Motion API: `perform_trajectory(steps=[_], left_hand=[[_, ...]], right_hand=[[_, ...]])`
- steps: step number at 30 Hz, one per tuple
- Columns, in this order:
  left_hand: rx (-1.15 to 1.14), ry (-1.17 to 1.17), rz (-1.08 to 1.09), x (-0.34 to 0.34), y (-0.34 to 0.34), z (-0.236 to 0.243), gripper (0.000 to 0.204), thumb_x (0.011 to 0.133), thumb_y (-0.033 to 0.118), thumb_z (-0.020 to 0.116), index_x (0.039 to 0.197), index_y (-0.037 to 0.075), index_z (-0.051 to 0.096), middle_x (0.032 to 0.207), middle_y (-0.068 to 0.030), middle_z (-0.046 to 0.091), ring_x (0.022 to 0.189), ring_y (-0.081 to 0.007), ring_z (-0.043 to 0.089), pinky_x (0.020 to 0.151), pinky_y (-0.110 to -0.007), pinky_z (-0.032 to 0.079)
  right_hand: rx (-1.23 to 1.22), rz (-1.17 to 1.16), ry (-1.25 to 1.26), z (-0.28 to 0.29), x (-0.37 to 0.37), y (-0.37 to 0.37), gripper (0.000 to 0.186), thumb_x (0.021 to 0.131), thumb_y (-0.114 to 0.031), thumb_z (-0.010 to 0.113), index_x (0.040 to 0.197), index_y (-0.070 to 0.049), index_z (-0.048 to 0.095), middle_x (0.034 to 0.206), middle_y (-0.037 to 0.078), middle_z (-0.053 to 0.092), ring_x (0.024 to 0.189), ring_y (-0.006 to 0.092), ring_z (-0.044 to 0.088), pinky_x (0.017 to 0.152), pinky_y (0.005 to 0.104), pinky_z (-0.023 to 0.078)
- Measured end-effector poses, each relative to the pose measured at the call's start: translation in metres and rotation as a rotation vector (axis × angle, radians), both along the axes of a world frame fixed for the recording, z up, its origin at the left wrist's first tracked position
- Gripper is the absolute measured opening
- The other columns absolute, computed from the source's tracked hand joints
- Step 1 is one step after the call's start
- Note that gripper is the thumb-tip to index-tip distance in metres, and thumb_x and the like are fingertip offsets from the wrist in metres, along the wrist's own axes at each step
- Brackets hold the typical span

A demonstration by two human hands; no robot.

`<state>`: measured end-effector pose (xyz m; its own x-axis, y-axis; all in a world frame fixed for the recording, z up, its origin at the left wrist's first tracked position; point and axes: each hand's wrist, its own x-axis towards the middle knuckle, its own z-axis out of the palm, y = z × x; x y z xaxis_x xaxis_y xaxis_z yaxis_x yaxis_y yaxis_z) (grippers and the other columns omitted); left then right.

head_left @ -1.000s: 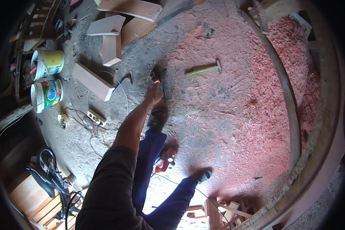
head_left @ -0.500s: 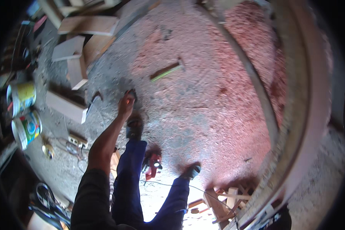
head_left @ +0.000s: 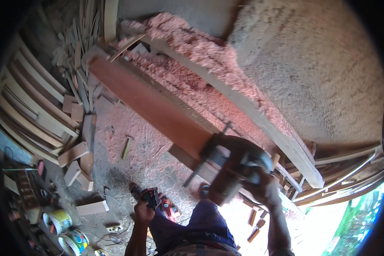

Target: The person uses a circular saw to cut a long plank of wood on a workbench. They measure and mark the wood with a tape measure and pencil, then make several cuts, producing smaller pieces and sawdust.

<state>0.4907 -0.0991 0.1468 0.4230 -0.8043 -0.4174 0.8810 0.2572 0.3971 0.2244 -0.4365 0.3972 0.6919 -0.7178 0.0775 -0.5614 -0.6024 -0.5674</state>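
The power planer sits at the near end of the long reddish board, where we grip it with the right hand closed around its handle, the board lying propped on a slant so its face is open to the tool. Our left hand hangs low by the hip, fingers wrapped on a small dark and red object we cannot identify. Two paint cans stand on the sawdust floor at lower left, their contents too small to make out.
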Motion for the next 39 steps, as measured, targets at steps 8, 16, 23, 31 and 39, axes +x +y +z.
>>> perform_trajectory(steps=[8, 16, 23, 31, 39], left_hand=[[0.1, 0.148, -0.024, -0.164, -0.023, 0.101, 0.064, 0.097, 0.052, 0.06, 0.143, 0.007, 0.055, 0.138, -0.016, 0.061, 0.127, -0.0366, 0.059, 0.108, -0.057, 0.048], [0.116, 0.009, -0.294, -0.26, -0.076, 0.168, 0.084, 0.09, 0.038, 0.075, 0.155, -0.001, 0.037, 0.145, -0.0187, 0.055, 0.134, -0.0345, 0.054, 0.113, -0.048, 0.043], [0.498, -0.966, -0.137, -0.249, -0.162, 0.209, 0.059, 0.087, 0.019, 0.078, 0.135, 0.002, 0.049, 0.122, -0.012, 0.062, 0.105, -0.0191, 0.063, 0.093, -0.039, 0.053], [0.647, -1.302, 0.009, -0.254, -0.172, 0.18, 0.063, 0.08, 0.014, 0.082, 0.127, 0.006, 0.041, 0.114, -0.0096, 0.059, 0.105, -0.0172, 0.06, 0.094, -0.034, 0.048], [0.638, -1.24, -0.012, -0.255, -0.197, 0.205, 0.074, 0.075, 0.019, 0.084, 0.134, 0.003, 0.041, 0.113, -0.0127, 0.058, 0.102, -0.0189, 0.059, 0.089, -0.034, 0.051]], right_hand=[[0.204, 0.162, 0.021, -0.024, -0.017, -0.014, 0.051, 0.092, -0.038, 0.074, 0.129, -0.007, 0.055, 0.077, 0.02, 0.071, 0.071, 0.0426, 0.072, 0.061, 0.0527, 0.057], [0.388, 0.341, -0.161, -0.041, -0.031, -0.031, 0.063, 0.093, -0.042, 0.071, 0.139, -0.007, 0.047, 0.102, 0.026, 0.072, 0.091, 0.0457, 0.071, 0.08, 0.054, 0.057], [0.804, 0.694, -0.385, -0.063, -0.023, -0.069, 0.089, 0.081, -0.025, 0.085, 0.154, -0.008, 0.038, 0.132, 0.016, 0.064, 0.125, 0.0294, 0.062, 0.108, 0.0407, 0.048], [1.224, 0.685, -0.284, -0.022, -0.026, -0.068, 0.087, 0.073, -0.002, 0.082, 0.15, -0.004, 0.043, 0.126, 0.008, 0.065, 0.114, 0.0201, 0.064, 0.099, 0.0344, 0.053], [1.283, 0.663, -0.296, -0.041, -0.029, -0.071, 0.084, 0.073, -0.003, 0.086, 0.147, -0.003, 0.046, 0.113, 0.005, 0.065, 0.097, 0.0161, 0.065, 0.085, 0.0299, 0.055]])
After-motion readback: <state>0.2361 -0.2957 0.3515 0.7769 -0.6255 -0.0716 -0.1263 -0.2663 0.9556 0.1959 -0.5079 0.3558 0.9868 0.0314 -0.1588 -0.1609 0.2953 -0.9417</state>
